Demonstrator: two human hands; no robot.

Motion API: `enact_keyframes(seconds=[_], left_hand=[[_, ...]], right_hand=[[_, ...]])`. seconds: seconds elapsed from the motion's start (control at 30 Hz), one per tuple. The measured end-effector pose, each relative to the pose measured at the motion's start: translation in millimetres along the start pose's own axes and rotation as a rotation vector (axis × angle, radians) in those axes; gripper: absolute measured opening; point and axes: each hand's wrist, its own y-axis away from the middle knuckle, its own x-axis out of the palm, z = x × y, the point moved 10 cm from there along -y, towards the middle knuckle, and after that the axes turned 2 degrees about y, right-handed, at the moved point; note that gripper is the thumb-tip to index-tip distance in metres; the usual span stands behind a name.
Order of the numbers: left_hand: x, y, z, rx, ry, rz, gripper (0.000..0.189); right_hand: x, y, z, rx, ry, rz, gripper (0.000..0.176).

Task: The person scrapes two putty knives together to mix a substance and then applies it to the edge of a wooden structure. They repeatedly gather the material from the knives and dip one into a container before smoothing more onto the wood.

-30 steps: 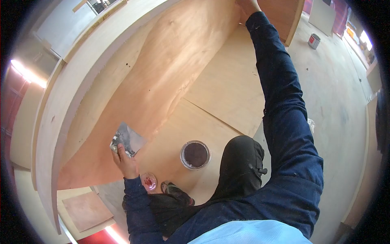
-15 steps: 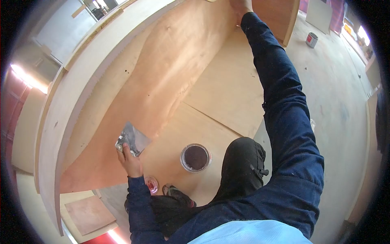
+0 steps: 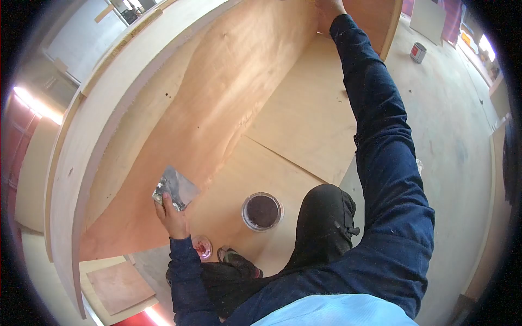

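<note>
The plywood board [image 3: 304, 125] lies flat on the concrete floor [image 3: 451, 108]. An open tin [image 3: 262, 211] of dark paste stands near its front edge, with a small red lid [image 3: 202, 247] at the front corner.

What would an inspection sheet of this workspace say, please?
Surface: plywood base of an open cabinet, bare, one seam across it.
Job's things: scraper with a smeared blade; open tub of dark paste standing on the base; small lid with red paste by the left wrist.
Clutter: can on the floor; plywood offcut at lower left.
Hands: left hand grips the scraper near the back panel; right hand reaches to the cabinet's far end, mostly cut off by the picture's edge, so its grip cannot be told.
Cables: nothing seen.
Surroundings: strip light at left.
</note>
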Motion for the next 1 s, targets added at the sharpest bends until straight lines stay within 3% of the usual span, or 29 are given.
enact_keyframes(seconds=[0.2, 0.27, 0.3, 0.37, 0.5, 0.6, 0.67, 0.77, 0.9, 1.0], left_hand=[[-25, -3, 4, 0.008, -0.086, 0.014, 0.046], [-23, 2, -17, 0.43, -0.895, 0.091, 0.046], [-23, 2, -17, 0.427, -0.895, 0.093, 0.046], [-30, -2, -6, 0.05, -0.145, -0.055, 0.045], [-35, -9, 3, 0.032, -0.1, -0.049, 0.044], [-13, -14, 0, 0.085, -0.158, 0.07, 0.044], [-5, -7, 8, -0.027, -0.022, 0.003, 0.042], [-1, -10, 4, 0.133, -0.116, 0.081, 0.041], [0, -1, 0, 0.073, -0.029, 0.061, 0.042], [-1, 3, -13, 0.156, -0.144, 0.066, 0.042]], right_hand=[[14, -2, 11, 0.045, 0.049, 0.043, 0.033], [25, 11, 25, 0.062, 0.064, 0.053, 0.033], [35, 29, 33, 0.064, 0.066, 0.052, 0.033], [64, 105, 120, -0.215, 0.906, -0.305, 0.034], [60, 105, 111, -0.186, 0.816, -0.257, 0.035], [46, 104, 107, -0.164, 0.722, -0.213, 0.037], [42, 109, 103, -0.149, 0.656, -0.178, 0.038], [52, 114, 98, -0.141, 0.549, -0.117, 0.04], [51, 99, 85, -0.099, 0.418, -0.031, 0.043], [39, 89, 77, -0.074, 0.323, 0.036, 0.045]])
